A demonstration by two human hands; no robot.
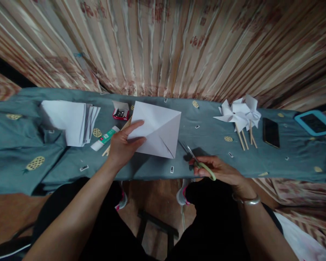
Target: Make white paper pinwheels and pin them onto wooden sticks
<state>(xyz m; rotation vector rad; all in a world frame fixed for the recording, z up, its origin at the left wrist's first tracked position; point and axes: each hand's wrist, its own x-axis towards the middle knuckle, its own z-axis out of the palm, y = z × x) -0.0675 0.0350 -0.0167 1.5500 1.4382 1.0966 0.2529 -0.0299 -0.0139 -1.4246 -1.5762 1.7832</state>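
My left hand [125, 144] grips the left side of a square sheet of white paper [159, 125], with thumb and fingers on its upper face. Creases cross the sheet, and a slit runs inward from its lower right corner. In my right hand [217, 167] is a pair of scissors [197, 159] with pale green handles. The blades stand apart, just right of the paper and not touching it. Below my left hand's fingers, a glue stick [105, 138] and some wooden sticks [106, 150] lie on the cloth, partly covered.
A stack of white paper [67, 121] lies at the left. Behind the glue stick stands a small red box [121, 113] of metal pins. Several paper pinwheels [237, 112] on sticks, a phone [271, 132] and a blue-framed tablet [315, 122] lie right. Curtains [157, 50] hang behind the cloth-covered table [209, 134].
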